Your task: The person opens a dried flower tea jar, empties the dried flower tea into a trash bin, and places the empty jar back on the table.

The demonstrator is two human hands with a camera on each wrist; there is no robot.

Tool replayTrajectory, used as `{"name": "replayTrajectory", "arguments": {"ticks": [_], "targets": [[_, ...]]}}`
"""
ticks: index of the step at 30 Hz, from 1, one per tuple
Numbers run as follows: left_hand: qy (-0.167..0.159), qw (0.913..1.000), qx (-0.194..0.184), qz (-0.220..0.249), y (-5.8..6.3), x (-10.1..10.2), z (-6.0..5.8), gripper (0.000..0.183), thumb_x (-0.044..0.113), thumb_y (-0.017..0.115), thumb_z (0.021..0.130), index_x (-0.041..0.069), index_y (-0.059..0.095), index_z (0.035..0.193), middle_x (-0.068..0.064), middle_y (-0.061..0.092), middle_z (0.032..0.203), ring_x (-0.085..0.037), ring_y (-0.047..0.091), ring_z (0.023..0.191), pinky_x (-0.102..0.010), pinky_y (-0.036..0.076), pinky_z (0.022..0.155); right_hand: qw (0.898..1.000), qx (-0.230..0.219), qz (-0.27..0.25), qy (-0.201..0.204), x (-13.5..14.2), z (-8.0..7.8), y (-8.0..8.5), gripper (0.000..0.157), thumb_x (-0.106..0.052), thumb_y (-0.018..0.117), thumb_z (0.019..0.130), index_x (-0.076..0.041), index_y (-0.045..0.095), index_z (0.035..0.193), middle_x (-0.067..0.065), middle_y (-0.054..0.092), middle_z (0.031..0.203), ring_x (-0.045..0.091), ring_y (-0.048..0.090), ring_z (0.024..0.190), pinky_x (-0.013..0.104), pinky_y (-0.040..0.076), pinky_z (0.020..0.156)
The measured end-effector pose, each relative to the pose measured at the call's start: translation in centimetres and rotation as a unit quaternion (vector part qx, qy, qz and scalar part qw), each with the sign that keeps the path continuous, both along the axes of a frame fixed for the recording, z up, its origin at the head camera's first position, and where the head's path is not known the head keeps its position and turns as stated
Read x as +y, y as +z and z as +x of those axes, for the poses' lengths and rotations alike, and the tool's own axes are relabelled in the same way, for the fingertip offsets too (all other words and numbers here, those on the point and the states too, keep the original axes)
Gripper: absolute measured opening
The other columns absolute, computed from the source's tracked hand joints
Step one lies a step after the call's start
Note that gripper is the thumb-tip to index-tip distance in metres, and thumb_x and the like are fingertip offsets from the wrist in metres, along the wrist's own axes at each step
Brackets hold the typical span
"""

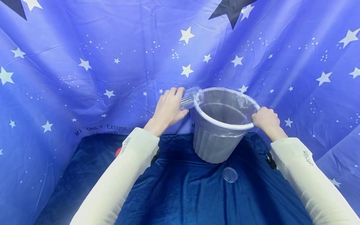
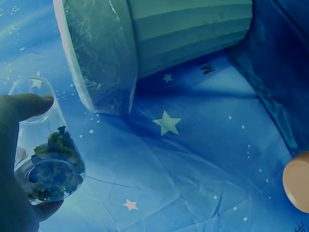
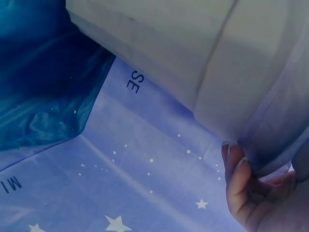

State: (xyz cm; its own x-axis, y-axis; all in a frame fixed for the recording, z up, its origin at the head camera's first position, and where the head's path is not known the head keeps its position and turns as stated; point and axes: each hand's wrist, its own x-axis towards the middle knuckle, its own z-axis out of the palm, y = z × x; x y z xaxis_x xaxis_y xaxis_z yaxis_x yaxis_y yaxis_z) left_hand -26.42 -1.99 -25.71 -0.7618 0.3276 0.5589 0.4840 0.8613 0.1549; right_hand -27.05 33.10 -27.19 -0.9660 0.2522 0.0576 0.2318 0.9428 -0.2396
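Observation:
My left hand point(image 1: 168, 107) grips a clear plastic jar point(image 1: 192, 98), tilted with its mouth beside the left rim of a grey trash bin point(image 1: 215, 147). In the left wrist view, dark green-brown dried bits point(image 2: 57, 159) lie inside the jar point(image 2: 72, 171), towards its base. The left thumb point(image 2: 31, 106) lies across the jar's side. My right hand point(image 1: 267, 122) holds the bin's right rim, fingers curled over the edge. A clear plastic liner point(image 1: 246, 101) covers the rim. On the cloth in front of the bin lies a clear round lid point(image 1: 230, 174).
Dark blue velvety cloth point(image 1: 180, 193) covers the table. Behind it hangs a blue-purple curtain point(image 1: 146, 47) with stars. A red object point(image 1: 118, 152) is partly hidden by the left sleeve. At the left wrist view's right edge sits a rounded peach-coloured thing point(image 2: 298, 183).

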Motion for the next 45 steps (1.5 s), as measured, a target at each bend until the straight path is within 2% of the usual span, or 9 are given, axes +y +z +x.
{"name": "replayTrajectory", "arguments": {"ticks": [4, 9, 16, 23, 26, 32, 38, 45], "targets": [[0.001, 0.9995, 0.029, 0.008, -0.2, 0.3, -0.1, 0.064, 0.032, 0.078, 0.079, 0.006, 0.052, 0.132, -0.019, 0.059, 0.122, -0.038, 0.06, 0.107, -0.049, 0.053, 0.085, 1.0, -0.009, -0.002, -0.01, 0.0, 0.0, 0.0, 0.048, -0.024, 0.039, 0.091, 0.018, 0.052, 0.109, 0.046, 0.052, 0.114, 0.063, 0.054, 0.103, 0.061, 0.049, 0.07], [0.003, 0.9989, 0.043, 0.015, -0.3, 0.9, -0.1, 0.065, 0.03, 0.078, 0.079, 0.009, 0.053, 0.135, -0.019, 0.055, 0.124, -0.038, 0.058, 0.107, -0.048, 0.052, 0.087, 1.0, -0.014, -0.001, -0.018, 0.2, -0.1, -0.1, 0.049, -0.024, 0.037, 0.091, 0.018, 0.05, 0.114, 0.047, 0.051, 0.117, 0.064, 0.052, 0.106, 0.063, 0.048, 0.074], [0.005, 0.9975, 0.064, -0.031, -0.3, 1.3, -0.2, 0.065, 0.03, 0.077, 0.08, 0.014, 0.053, 0.138, -0.015, 0.056, 0.121, -0.034, 0.057, 0.11, -0.047, 0.05, 0.09, 1.0, -0.01, 0.001, -0.012, 0.2, -0.3, -0.3, 0.049, -0.024, 0.038, 0.092, 0.018, 0.05, 0.113, 0.046, 0.052, 0.115, 0.063, 0.053, 0.104, 0.063, 0.048, 0.073], [-0.001, 0.9949, 0.087, -0.051, -0.6, 1.6, -0.4, 0.063, 0.029, 0.077, 0.079, 0.014, 0.053, 0.136, -0.015, 0.056, 0.122, -0.033, 0.057, 0.11, -0.046, 0.051, 0.089, 1.0, -0.01, 0.008, -0.011, -0.1, -0.2, -0.1, 0.049, -0.024, 0.038, 0.092, 0.019, 0.051, 0.113, 0.047, 0.052, 0.115, 0.064, 0.053, 0.104, 0.063, 0.049, 0.072], [-0.001, 0.9908, 0.113, -0.074, -0.8, 1.6, -0.5, 0.061, 0.029, 0.076, 0.08, 0.014, 0.054, 0.134, -0.015, 0.057, 0.123, -0.033, 0.058, 0.11, -0.045, 0.051, 0.088, 1.0, -0.009, 0.012, -0.009, -0.1, -0.2, -0.1, 0.049, -0.024, 0.038, 0.092, 0.019, 0.052, 0.112, 0.047, 0.052, 0.114, 0.063, 0.054, 0.103, 0.062, 0.049, 0.072], [-0.009, 0.9775, 0.181, -0.108, -1.5, 1.7, -0.7, 0.059, 0.027, 0.078, 0.078, 0.013, 0.056, 0.131, -0.016, 0.058, 0.125, -0.033, 0.059, 0.111, -0.044, 0.049, 0.092, 1.0, -0.008, 0.018, -0.005, -0.1, -0.2, -0.1, 0.048, -0.024, 0.038, 0.092, 0.018, 0.054, 0.11, 0.046, 0.054, 0.112, 0.063, 0.055, 0.1, 0.061, 0.049, 0.07], [-0.016, 0.9731, 0.197, -0.119, -1.5, 1.7, -0.9, 0.053, 0.019, 0.073, 0.079, 0.013, 0.056, 0.129, -0.017, 0.059, 0.122, -0.034, 0.059, 0.109, -0.043, 0.047, 0.096, 1.0, -0.01, 0.02, -0.004, -0.1, -0.2, -0.1, 0.047, -0.024, 0.038, 0.092, 0.017, 0.055, 0.108, 0.046, 0.055, 0.11, 0.062, 0.056, 0.098, 0.059, 0.049, 0.066], [-0.016, 0.9673, 0.216, -0.132, -1.4, 2.1, -0.9, 0.042, 0.011, 0.065, 0.085, 0.014, 0.058, 0.127, -0.014, 0.06, 0.119, -0.032, 0.058, 0.11, -0.044, 0.046, 0.099, 1.0, -0.016, 0.024, -0.008, -0.2, -0.1, 0.1, 0.049, -0.024, 0.038, 0.092, 0.018, 0.055, 0.11, 0.046, 0.054, 0.112, 0.062, 0.056, 0.1, 0.06, 0.049, 0.069]]}}
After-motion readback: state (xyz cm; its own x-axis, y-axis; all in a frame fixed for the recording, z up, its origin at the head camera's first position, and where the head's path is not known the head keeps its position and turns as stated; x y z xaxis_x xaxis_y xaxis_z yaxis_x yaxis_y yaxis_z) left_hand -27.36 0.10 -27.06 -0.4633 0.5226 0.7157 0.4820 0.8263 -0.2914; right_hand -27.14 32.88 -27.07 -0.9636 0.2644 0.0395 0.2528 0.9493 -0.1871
